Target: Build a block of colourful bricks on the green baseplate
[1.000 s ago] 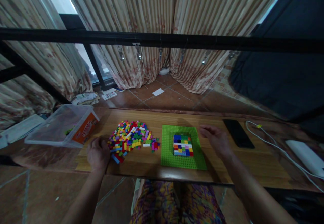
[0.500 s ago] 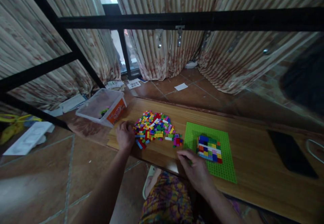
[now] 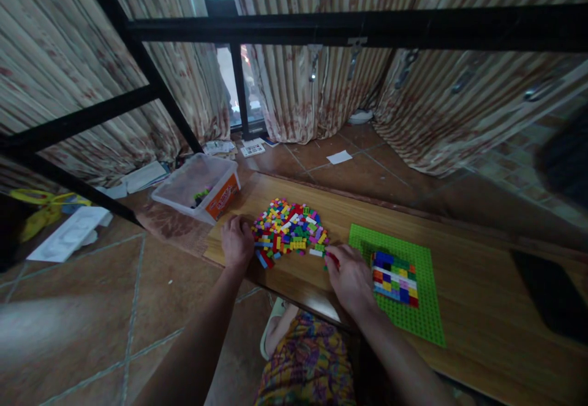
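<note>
A heap of small, brightly coloured toy bricks (image 3: 289, 228) lies loose on the wooden table. At its left edge rests my left hand (image 3: 237, 240), fingers curled down against the tabletop; whatever is under them is hidden. My right hand (image 3: 350, 274) is at the heap's right end, thumb and fingers closed around a red brick (image 3: 332, 259). Beside that hand lies a light green studded baseplate (image 3: 427, 299). A rectangular block of many-coloured bricks (image 3: 395, 278) sits on the baseplate, with a white row across its middle.
A clear plastic box (image 3: 184, 188) with an orange label stands past the table's left end, a few pieces inside. A dark flat panel (image 3: 549, 293) lies at the table's right. Behind the table runs a black metal frame (image 3: 321, 31) before striped curtains (image 3: 294, 106).
My right hand has moved from the near edge of the baseplate up to the heap's right end and closed on a red brick. The left hand stays by the heap. The view has shifted slightly.
</note>
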{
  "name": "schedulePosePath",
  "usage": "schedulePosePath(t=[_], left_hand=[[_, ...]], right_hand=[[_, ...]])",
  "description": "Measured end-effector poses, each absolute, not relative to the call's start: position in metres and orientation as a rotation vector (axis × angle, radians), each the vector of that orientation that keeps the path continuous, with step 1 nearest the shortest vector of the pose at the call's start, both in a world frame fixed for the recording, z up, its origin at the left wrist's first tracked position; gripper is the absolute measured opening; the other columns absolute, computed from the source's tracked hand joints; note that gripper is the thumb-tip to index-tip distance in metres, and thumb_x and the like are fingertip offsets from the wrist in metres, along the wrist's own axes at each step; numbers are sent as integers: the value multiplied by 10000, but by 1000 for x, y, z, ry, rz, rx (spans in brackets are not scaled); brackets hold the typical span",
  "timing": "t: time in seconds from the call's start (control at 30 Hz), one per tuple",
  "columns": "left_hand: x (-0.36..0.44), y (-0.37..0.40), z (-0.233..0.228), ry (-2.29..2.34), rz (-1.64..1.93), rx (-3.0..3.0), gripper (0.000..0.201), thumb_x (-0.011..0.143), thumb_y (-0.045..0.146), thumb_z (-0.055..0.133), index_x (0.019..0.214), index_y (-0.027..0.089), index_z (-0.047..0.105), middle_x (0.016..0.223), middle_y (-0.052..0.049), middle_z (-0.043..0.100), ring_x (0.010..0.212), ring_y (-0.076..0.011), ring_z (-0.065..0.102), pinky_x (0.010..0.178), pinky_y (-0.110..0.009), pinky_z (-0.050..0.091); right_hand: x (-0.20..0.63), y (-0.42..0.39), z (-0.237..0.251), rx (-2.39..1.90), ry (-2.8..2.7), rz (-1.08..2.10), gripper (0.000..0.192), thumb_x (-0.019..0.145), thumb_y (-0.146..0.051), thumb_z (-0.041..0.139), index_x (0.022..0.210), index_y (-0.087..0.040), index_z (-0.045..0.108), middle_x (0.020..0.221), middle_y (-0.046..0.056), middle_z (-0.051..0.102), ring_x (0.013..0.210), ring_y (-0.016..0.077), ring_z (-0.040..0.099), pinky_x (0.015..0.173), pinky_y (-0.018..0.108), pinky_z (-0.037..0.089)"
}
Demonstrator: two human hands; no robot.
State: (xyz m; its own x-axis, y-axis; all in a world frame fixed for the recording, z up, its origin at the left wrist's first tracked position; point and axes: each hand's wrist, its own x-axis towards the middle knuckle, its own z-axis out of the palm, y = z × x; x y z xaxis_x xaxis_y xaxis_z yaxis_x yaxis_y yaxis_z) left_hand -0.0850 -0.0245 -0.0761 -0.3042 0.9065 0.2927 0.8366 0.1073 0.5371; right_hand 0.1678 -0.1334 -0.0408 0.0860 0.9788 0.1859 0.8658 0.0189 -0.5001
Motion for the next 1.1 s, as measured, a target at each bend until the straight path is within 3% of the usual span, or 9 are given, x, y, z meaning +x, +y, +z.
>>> schedulePosePath(t=[0.17,0.5,0.77,1.1], left_hand=[[-85,-24,-77,2257,967,1782,359,907,243,438,1164,91,637,1233,-169,617,1195,-295,531,1061,-437,417],[-85,-25,-73,2254,961,1784,344,899,257,437,1134,117,644,1216,-158,622,1168,-291,540,1040,-439,429],[-87,-24,-69,2240,926,1760,377,899,292,425,1155,106,631,1244,-177,609,1193,-322,527,1033,-488,428],[-90,-21,-65,2245,848,1867,426,896,319,387,1141,66,628,1202,-208,624,1189,-331,532,1047,-484,415]], right_hand=[[164,-114,-40,-1956,-1952,233,227,875,-174,559,1058,-196,691,987,83,650,982,246,560,905,351,417],[158,-107,-48,-1942,-1838,325,100,792,-170,677,887,-201,668,977,66,622,936,231,556,860,333,418],[148,-102,-42,-1886,-1890,315,158,851,-115,568,761,-214,652,878,47,657,897,207,532,831,320,381],[147,-89,-30,-1838,-2029,356,164,848,-116,560,875,-195,703,982,67,679,1000,228,532,861,339,390]])
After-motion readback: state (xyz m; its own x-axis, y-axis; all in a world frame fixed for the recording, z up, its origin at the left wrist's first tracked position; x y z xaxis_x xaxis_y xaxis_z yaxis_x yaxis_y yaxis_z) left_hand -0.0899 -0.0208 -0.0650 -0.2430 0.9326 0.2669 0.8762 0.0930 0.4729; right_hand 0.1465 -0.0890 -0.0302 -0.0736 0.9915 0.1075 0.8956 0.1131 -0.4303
